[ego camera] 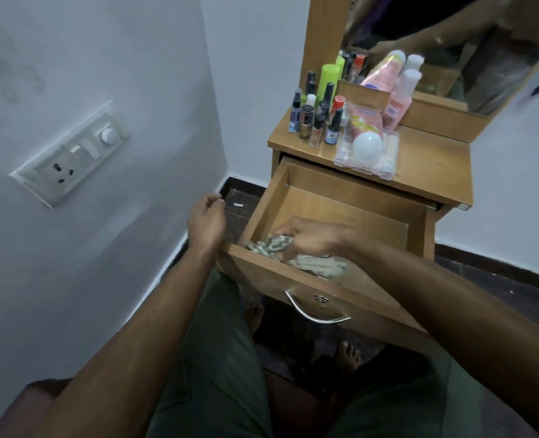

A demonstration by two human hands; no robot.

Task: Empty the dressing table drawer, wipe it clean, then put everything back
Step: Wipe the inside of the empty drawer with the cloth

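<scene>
In the head view, the wooden worktop [432, 165] stands in a white-walled corner, its drawer [340, 203] pulled out below it over dark floor, with bottles [317, 118] and a clear box [367, 154] on top. Inside the drawer's front edge, the right hand [312, 237] curls its grip round a patterned cloth [296, 254], partly hidden by the hand. Left of the drawer, the left hand [206, 221] hangs loosely curled, holding nothing.

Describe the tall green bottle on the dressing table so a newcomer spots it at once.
Find the wooden dressing table top below the mirror. At its back left stands a cluster of small dark bottles. The lime-green bottle rises behind them, the tallest and brightest there.
</scene>
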